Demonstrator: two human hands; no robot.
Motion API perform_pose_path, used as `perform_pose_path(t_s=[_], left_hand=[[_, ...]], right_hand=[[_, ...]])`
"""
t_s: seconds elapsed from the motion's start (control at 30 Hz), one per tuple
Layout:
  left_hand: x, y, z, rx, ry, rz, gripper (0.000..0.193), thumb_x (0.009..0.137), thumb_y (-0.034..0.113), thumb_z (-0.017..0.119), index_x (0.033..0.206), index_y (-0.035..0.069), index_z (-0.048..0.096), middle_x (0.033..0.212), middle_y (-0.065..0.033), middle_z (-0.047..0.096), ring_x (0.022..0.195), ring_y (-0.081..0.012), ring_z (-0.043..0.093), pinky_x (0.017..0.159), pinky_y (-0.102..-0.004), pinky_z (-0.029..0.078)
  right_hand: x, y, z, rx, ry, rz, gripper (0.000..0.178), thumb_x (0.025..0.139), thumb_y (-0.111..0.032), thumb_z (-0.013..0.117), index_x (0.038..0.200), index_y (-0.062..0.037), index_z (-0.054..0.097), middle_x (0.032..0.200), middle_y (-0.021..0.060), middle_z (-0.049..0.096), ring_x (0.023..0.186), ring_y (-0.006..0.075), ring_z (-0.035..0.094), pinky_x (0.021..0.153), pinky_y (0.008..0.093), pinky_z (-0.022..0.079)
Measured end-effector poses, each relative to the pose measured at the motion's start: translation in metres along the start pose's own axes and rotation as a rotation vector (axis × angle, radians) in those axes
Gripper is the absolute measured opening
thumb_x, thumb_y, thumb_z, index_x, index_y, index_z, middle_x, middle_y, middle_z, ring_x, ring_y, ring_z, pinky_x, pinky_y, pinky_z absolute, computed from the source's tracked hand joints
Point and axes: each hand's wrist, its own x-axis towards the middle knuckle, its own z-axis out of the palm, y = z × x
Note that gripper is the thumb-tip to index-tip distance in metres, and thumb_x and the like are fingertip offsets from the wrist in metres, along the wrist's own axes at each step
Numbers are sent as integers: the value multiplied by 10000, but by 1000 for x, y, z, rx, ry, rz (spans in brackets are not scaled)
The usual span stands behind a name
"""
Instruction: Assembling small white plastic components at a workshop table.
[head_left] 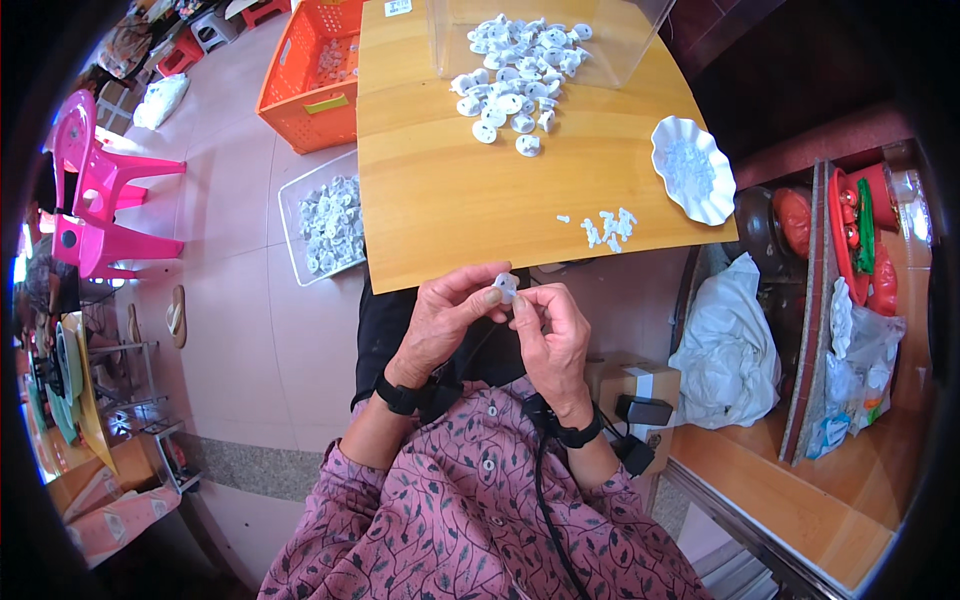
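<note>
From my distant seat I see a pinkish tiled floor [235,310] around a yellow wooden tabletop [480,195]. Just off its near edge, a small white plastic part [507,287] is held up where both hands meet. The left hand [437,318] pinches it between thumb and fingers; the right hand [553,335] is curled in, thumb tip at its right side (whether it grips anything, I can't tell). I can't read the part's long axis. The tiny white pins [612,232] lie ahead and rightward, nearer the right hand.
</note>
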Motion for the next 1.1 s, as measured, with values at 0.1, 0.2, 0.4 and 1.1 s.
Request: perform_pose_path(t_s=[0.1,0.2,0.4,1.1], left_hand=[[0,0,0,21,-3,-3,348,961,99,658,1287,-18,617,1132,-122,692,906,-154,654,798,-285,563],[0,2,2,50,-3,2,324,957,57,655,1272,-15,627,1095,-80,689,876,-118,646,805,-259,563],[-1,3,3,178,-54,53,328,952,76,662,1263,-22,627,1103,-93,686,928,-147,642,816,-291,562],[-5,4,-5,67,-30,-3,335,955,113,670,1262,-17,636,1114,-95,688,889,-134,643,781,-270,561]], right_hand=[[1,0,1,-51,-3,-25,67,941,-47,641,953,1,595,885,108,618,703,189,658,624,304,529],[1,-1,2,-99,-2,-58,78,943,-49,634,953,-4,572,879,114,605,703,210,660,617,321,532],[1,0,5,-165,-1,-132,77,949,-42,618,956,-9,549,874,117,584,702,229,661,601,337,531],[-2,4,7,74,-79,131,111,995,-98,598,974,11,588,818,40,647,700,79,619,627,227,516]])
